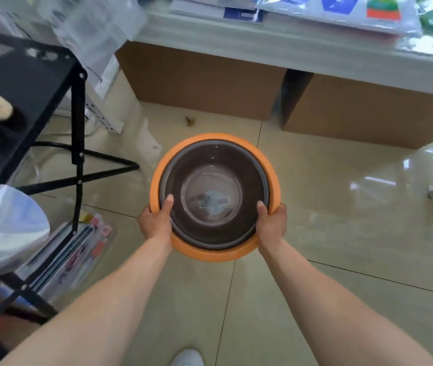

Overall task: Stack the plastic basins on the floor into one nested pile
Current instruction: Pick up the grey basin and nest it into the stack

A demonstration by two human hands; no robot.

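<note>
An orange plastic basin (pixel 269 167) is held out in front of me above the tiled floor. A dark brown translucent basin (pixel 236 165) sits nested inside it, with a round label showing at its bottom. My left hand (pixel 154 220) grips the near left rim, thumb over the inner basin's edge. On the near right rim my right hand (pixel 272 223) holds the same way. Both arms reach forward from the bottom of the view.
A black metal rack (pixel 78 114) stands on the left with packaged items under it. Two cardboard boxes (pixel 204 80) sit under a pale table (pixel 289 46) ahead. A white power strip (pixel 104 114) lies by the rack. My white shoe (pixel 187 357) shows at the bottom.
</note>
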